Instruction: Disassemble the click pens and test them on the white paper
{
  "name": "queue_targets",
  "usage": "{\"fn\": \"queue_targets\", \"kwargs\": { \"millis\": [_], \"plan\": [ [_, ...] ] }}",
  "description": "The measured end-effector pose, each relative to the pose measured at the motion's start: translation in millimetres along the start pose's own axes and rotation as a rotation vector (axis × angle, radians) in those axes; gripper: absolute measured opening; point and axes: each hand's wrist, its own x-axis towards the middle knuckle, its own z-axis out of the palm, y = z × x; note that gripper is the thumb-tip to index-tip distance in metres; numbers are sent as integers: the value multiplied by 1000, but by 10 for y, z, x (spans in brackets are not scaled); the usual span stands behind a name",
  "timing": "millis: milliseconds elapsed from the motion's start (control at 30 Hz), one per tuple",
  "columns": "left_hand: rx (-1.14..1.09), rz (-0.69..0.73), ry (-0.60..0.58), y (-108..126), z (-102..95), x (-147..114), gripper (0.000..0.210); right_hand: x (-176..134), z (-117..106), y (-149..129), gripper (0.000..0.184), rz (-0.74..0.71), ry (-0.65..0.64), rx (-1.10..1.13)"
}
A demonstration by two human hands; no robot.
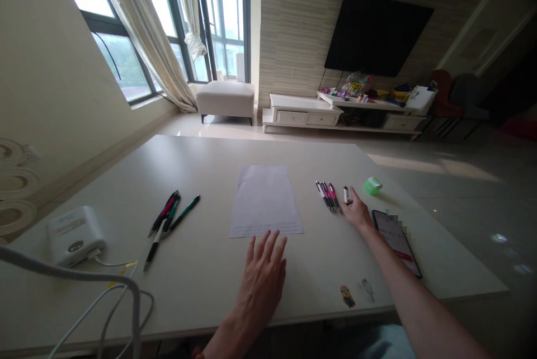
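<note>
My left hand [263, 269] lies with fingers spread at the near edge of a white sheet of paper [266, 197], which has faint print along its near end. On the right, my right hand [356, 209] is closed on a pen [346, 195] with a white barrel, beside a row of several pens [328, 197] with pink and dark parts. To the left of the paper is a loose pile of pens [166, 215], dark, red and green. A green pen [184, 212] and a white-and-black pen [155, 244] stick out from it.
Right of my right hand are a small green box [372, 185] and a phone [396, 242]. Two stickers [347, 296] are near the front edge. A white power adapter [75, 236] with cables [134, 292] occupies the table's [201, 286] left side.
</note>
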Motion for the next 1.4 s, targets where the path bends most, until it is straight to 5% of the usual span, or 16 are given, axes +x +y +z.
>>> {"fn": "queue_targets", "kwargs": {
  "millis": [233, 467, 567, 700, 900, 933, 1033, 1133, 1233, 1333, 1400],
  "plan": [
    [19, -127, -25, -267, -299, -41, 36, 75, 201, 51, 51, 6, 57, 199],
    [253, -639, -76, -1385, -871, 86, 30, 59, 231, 55, 41, -13, 98, 179],
    [269, -722, -111, -1732, -863, 84, 29, 22, 211, 56, 39, -13, 120, 168],
    [197, -827, -129, -1906, -761, 80, 25, -36, 123, 26, 37, -13, 155, 146],
    [-321, -839, -36, -1565, -748, 254, 25, -340, -124, -632, 36, -50, 196, 318],
    [-424, -808, -53, -1419, -735, 297, 29, -469, -148, -835, 38, -53, 97, 421],
    [-1196, -779, -47, -931, -658, 383, 30, -940, -166, -1443, 55, -39, -517, 767],
    [-1443, -682, -175, -564, -571, 387, 32, -1308, -147, -1822, 58, -30, -882, 946],
    [-1279, -556, -192, -424, -538, 352, 36, -1408, -161, -1884, 51, 17, -1026, 1101],
    [-813, -421, 74, -428, -590, 313, 50, -1358, -211, -1779, 45, 96, -1052, 1189],
    [-411, -201, 166, -452, -647, 286, 51, -1336, -240, -1707, 42, 101, -1062, 1165]
  ]
}}
